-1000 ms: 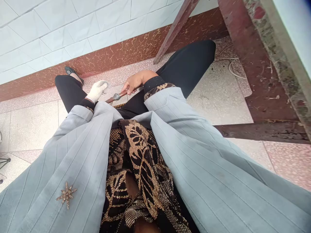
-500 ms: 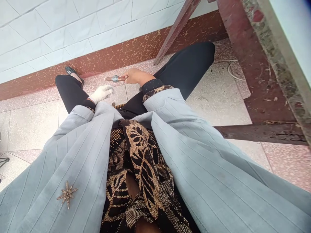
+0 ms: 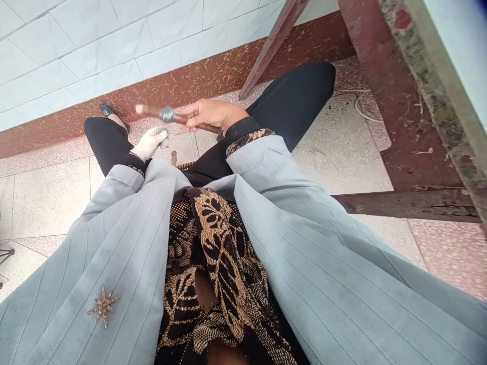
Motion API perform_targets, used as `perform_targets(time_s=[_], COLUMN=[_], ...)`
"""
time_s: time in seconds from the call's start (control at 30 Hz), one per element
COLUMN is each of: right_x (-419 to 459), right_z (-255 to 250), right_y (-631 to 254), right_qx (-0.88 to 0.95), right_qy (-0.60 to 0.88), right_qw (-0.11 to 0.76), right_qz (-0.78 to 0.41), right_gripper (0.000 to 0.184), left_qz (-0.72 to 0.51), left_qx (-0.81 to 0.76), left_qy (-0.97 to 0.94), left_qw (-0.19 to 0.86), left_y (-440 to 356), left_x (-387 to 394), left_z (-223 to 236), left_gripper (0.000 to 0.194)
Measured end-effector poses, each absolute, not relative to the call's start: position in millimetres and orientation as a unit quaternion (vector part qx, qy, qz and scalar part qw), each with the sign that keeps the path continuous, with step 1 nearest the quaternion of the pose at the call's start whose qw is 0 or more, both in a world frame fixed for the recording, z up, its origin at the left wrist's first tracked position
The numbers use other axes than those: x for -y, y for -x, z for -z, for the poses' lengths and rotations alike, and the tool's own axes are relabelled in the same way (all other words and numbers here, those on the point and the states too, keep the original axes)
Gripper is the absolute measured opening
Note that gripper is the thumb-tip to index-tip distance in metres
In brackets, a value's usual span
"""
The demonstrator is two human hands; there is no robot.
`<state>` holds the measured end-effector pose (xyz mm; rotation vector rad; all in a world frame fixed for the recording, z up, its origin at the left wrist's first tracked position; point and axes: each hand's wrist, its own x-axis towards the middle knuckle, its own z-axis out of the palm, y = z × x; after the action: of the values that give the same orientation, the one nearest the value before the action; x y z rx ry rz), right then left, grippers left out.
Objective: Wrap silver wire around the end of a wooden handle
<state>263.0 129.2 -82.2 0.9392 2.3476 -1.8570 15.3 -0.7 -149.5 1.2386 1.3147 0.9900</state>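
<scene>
In the head view my right hand [image 3: 213,114], bare, is closed around a brown wooden stick [image 3: 152,110] with silvery wire wound thickly about its middle. The stick's pale blunt end points left, above my other hand. My left hand [image 3: 148,144] wears a white glove and is closed, thumb against curled fingers, near my left knee. Something small and greyish shows at its fingertips, too unclear to name. Just below and right of the glove stands a small peg-like piece [image 3: 174,157], beside a brown-and-black ribbed edge [image 3: 186,166] mostly hidden by my clothes.
A tiled wall [image 3: 125,35] with a red-brown base runs ahead. On the right, a worn wooden table frame [image 3: 380,91] with a slanted leg [image 3: 272,50] stands close to my right knee. A pale cable [image 3: 367,114] lies on the floor beneath it. Thin black legs [image 3: 5,252] show at the left edge.
My right hand has raised and tilted the stick, and its pale end has moved left and up. The gloved left hand has shifted slightly left; more of the peg-like piece shows.
</scene>
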Motion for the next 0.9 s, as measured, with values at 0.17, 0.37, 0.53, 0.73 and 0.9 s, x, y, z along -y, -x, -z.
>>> perform_targets(time_s=[0.17,0.37,0.53,0.73,0.9], right_x=[-126,-122,-118,-124,-128], right_z=[82,82,76,72,67], right_y=[-254,-244,-249,-259,-266], right_qx=[-0.731,-0.779,-0.791,-0.768,-0.751], right_qy=[-0.441,-0.489,-0.426,-0.365,-0.313], right_qw=[-0.109,0.106,0.277,0.268,0.124], right_qz=[0.509,0.378,0.341,0.454,0.568], right_gripper=[0.059,0.028,0.047,0.055,0.056], left_qz=[-0.36,-0.302,-0.299,-0.346,-0.407], left_qx=[-0.569,-0.597,-0.615,-0.621,-0.613], left_qy=[-0.506,-0.518,-0.53,-0.493,-0.446], left_qw=[0.54,0.532,0.502,0.501,0.51], left_y=[-22,-28,-29,-23,-17], left_x=[6,10,8,4,2], left_z=[139,129,128,134,142], left_gripper=[0.039,0.024,0.026,0.04,0.04])
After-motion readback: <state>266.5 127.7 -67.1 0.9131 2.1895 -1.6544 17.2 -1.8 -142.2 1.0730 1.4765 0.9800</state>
